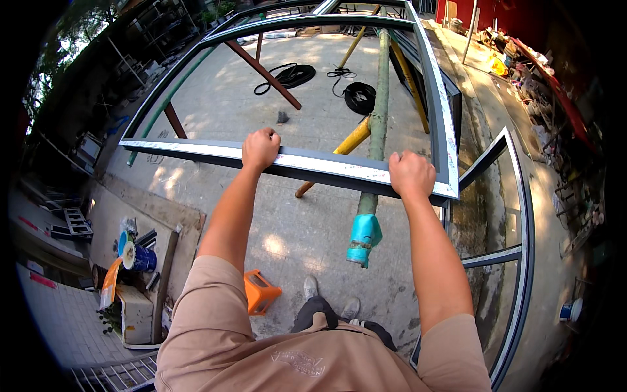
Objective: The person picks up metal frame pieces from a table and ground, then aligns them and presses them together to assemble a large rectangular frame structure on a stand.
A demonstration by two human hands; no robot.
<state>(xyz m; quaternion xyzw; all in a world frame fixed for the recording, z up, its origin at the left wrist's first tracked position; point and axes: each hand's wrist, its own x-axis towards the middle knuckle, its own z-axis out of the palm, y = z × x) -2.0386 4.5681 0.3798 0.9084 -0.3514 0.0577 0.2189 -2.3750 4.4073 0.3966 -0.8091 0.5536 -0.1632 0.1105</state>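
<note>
A large dark grey metal frame (313,164), its face covered with white printed film, lies flat in front of me on long poles. My left hand (261,149) is closed round the near bar, left of its middle. Close to the near right corner, my right hand (412,173) grips the same bar. Under the frame runs a green pole (379,117), its near end wrapped in turquoise tape (363,236). A yellow leg (353,136) slants down beneath it. The fingertips of both hands are hidden behind the bar.
An orange plastic stool (261,292) stands by my feet. Another dark frame (526,215) leans at the right. Coiled black strips (359,98) lie on the floor beyond the near bar. A blue paint bucket (139,257) sits at the left, and clutter lines the right wall.
</note>
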